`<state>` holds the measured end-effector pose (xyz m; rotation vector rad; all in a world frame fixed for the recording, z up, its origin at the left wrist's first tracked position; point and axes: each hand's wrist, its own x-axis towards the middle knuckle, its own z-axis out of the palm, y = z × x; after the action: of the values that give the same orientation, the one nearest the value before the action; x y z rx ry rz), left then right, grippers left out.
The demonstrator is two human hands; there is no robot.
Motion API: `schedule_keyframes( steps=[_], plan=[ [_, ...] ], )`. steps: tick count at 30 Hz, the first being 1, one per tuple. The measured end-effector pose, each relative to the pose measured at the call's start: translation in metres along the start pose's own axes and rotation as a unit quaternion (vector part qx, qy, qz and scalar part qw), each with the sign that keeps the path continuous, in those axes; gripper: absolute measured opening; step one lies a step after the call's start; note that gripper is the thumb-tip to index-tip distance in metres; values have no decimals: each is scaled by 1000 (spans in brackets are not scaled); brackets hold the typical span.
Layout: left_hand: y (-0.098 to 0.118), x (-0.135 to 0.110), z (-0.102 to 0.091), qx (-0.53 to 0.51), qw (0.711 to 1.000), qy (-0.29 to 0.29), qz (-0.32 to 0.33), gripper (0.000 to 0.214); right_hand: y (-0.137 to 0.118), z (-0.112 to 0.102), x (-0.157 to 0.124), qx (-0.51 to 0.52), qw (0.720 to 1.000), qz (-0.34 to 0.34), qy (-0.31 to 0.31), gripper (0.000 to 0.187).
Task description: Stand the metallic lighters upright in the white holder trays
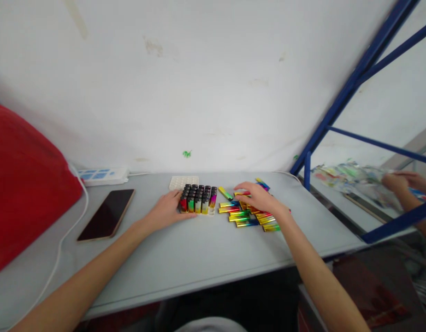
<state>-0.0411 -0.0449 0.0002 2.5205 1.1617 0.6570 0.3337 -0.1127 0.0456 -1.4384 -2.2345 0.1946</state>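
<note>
A white tray (pixel 183 182) on the grey table (pixel 185 253) holds several upright multicoloured lighters (pixel 198 199) with black tops. My left hand (pixel 168 210) rests against the left side of that block, fingers curled on it. My right hand (pixel 256 197) lies over a loose heap of metallic lighters (pixel 247 216) lying flat to the right of the tray. Its fingers reach toward a red lighter (pixel 241 193); whether they grip it is unclear. A single yellow-green lighter (pixel 226 193) lies between the tray and the heap.
A dark smartphone (pixel 107 214) lies at the left, beside a white power strip (pixel 102 175) with its cable. A red bag (pixel 22 193) fills the far left. A blue metal frame (pixel 340 106) stands at the right; beyond it another person's hands (pixel 403 182) work.
</note>
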Motion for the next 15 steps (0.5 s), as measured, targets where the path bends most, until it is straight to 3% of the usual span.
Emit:
schedule_keyframes(
  steps=[2, 6, 10, 12, 15],
  plan=[
    [0, 0, 1, -6, 1000, 7, 1, 88, -4, 8, -2, -29, 999, -6, -36, 27],
    [1, 0, 0, -5, 1000, 4, 8, 81, -18, 25, 18, -121, 991, 56, -29, 28],
    [5, 0, -2, -1, 1000, 2, 3, 83, -28, 33, 52, -161, 981, 79, -75, 11],
    [6, -1, -2, 5, 1000, 0, 4, 85, -28, 32, 62, -159, 981, 77, -74, 7],
    [8, -1, -3, 5, 1000, 1, 7, 84, -23, 24, 62, -118, 988, 96, -25, 20]
  ],
)
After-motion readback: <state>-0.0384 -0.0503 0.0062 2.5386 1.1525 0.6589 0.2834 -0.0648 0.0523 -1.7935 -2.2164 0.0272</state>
